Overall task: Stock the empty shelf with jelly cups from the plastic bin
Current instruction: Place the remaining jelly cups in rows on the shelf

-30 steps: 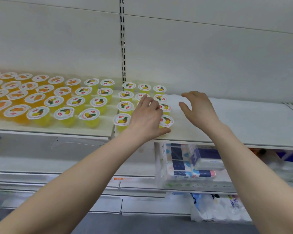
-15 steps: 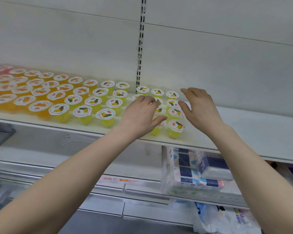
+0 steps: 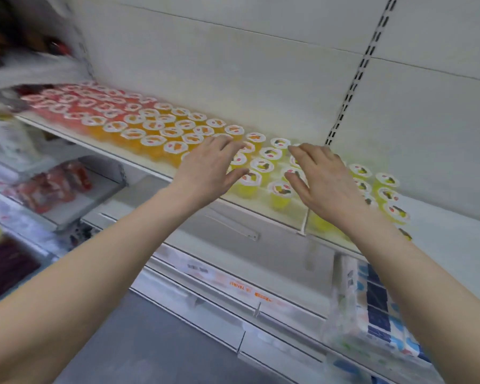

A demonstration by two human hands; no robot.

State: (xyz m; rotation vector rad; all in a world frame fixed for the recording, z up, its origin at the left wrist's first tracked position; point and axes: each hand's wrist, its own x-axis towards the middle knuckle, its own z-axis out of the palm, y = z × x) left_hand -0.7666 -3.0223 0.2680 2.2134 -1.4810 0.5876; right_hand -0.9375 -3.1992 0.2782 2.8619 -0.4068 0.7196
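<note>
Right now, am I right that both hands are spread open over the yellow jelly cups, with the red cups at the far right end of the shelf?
Not quite: the red cups sit at the far left end of the shelf, not the right, as the head view shows. The rest holds: the left hand and the right hand are spread open over the yellow jelly cups.

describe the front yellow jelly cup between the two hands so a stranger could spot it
Start at the white shelf of jelly cups, running red, orange, then yellow rightward. In the yellow block, look in the gap between the left hand and right hand. Of the two front-row cups there, the yellow jelly cup is the one beside the right hand's thumb.
</note>
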